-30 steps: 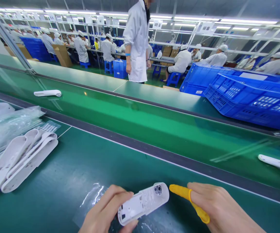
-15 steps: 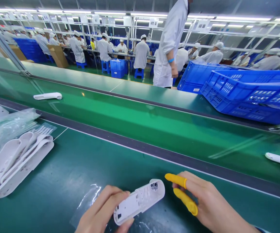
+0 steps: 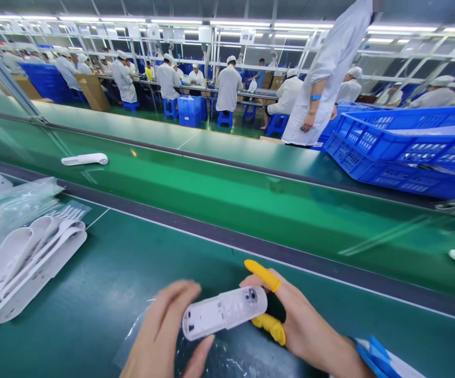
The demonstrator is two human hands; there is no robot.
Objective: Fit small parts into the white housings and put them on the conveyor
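A long white plastic shell (image 3: 223, 312), its hollow side facing up, is held above the green work surface. A round dark fitting (image 3: 251, 295) sits in its right end. My right hand (image 3: 290, 310), with yellow finger cots on index finger and thumb, grips that end from both edges. Its index finger sticks out past the shell. My left hand (image 3: 164, 320) curves around the left end with thumb and fingers apart, slightly blurred by motion. A clear plastic bag (image 3: 133, 341) lies under the hands.
Several similar white shells (image 3: 34, 268) lie at the left beside clear plastic bags (image 3: 14, 205). Across a clear green panel, a white part (image 3: 84, 159) lies on the belt. Blue crates (image 3: 404, 152) stand far right. A person in a white coat (image 3: 318, 89) stands beyond.
My right hand has moved left and taken hold of the shell's right end, while my left fingers have spread off it. The belt parts shifted right, as did the standing person.
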